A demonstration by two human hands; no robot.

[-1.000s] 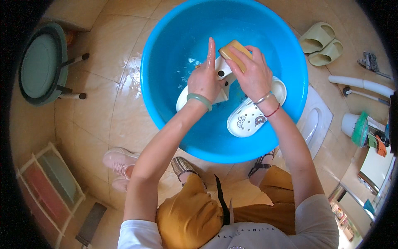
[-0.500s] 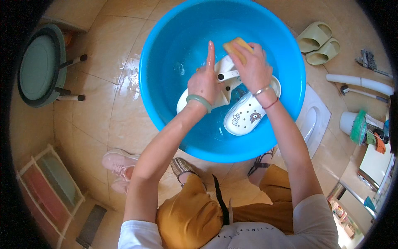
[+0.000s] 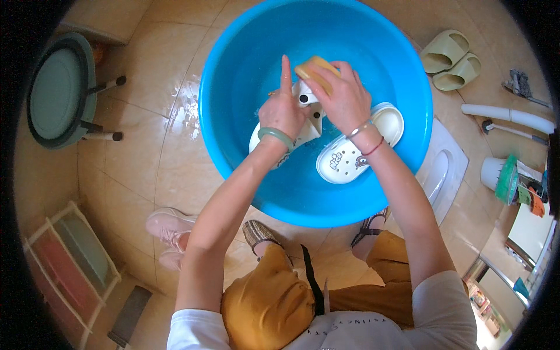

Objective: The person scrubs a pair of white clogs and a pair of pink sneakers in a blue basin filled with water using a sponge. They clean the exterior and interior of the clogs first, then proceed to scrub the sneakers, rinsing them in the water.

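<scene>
A white clog [image 3: 307,129] is tilted over the water in a big blue basin [image 3: 274,198]. My left hand [image 3: 281,114] grips it, fingers closed round its upper part and one finger stretched out forward. In my right hand [image 3: 349,102] is a yellow bar of soap [image 3: 318,70], pressed to the far end of the clog by its strap. Part of the clog is hidden behind both hands. A second white clog [image 3: 341,162], with charms on its toe, rests in the basin just below my right wrist.
Pale green slippers [image 3: 452,60] lie on the tiles right of the basin, near a white squat toilet [image 3: 446,175]. A green folding stool or basin with legs [image 3: 61,90] stands at left. Pink sneakers [image 3: 169,230] are at the lower left, by a rack [image 3: 76,262].
Both hands have shifted slightly left. The soap has moved left and a little toward me along the held clog. The loose clog has drifted slightly right.
</scene>
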